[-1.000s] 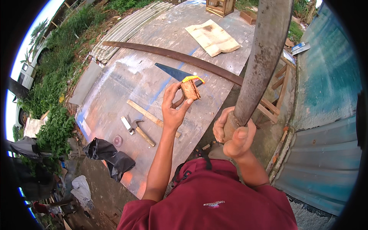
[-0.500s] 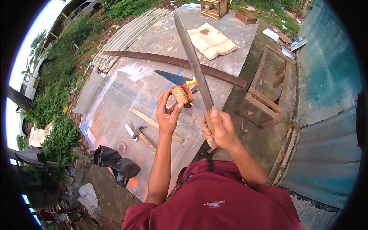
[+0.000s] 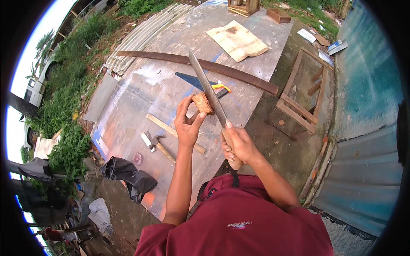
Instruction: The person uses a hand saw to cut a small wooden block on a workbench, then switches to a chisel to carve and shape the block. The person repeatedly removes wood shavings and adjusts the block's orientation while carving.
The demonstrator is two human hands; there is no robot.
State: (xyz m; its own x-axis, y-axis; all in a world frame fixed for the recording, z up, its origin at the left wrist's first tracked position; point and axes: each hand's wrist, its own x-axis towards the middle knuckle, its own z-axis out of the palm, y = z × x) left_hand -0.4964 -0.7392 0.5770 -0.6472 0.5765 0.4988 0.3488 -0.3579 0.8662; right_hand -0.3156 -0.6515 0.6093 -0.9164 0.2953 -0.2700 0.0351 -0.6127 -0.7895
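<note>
My left hand (image 3: pixel 188 121) pinches a small reddish-brown block of wood (image 3: pixel 201 103) between thumb and fingers, above the table. Wrapped round a wooden handle, my right hand (image 3: pixel 239 146) grips a machete (image 3: pixel 207 88). Its long blade points up and to the left, lying against or just beside the block's right side; I cannot tell if they touch. Beyond the blade rests a handsaw (image 3: pixel 189 80) with a dark blue blade and a yellow and black handle. Left of my left forearm are a claw hammer (image 3: pixel 163 150) and a pale wooden stick (image 3: pixel 164 126).
A long brown plank (image 3: pixel 239 76) crosses the weathered table (image 3: pixel 128 111). Farther off lie a stained cloth (image 3: pixel 239 40) and a wooden crate (image 3: pixel 243 6). A black plastic bag (image 3: pixel 130 179) hangs at the left near edge. A wooden frame (image 3: pixel 301 96) stands to the right by the wall.
The machete blade has come down and leftward, from standing raised right of the block to alongside it. My right hand moved slightly lower; my left hand still holds the block.
</note>
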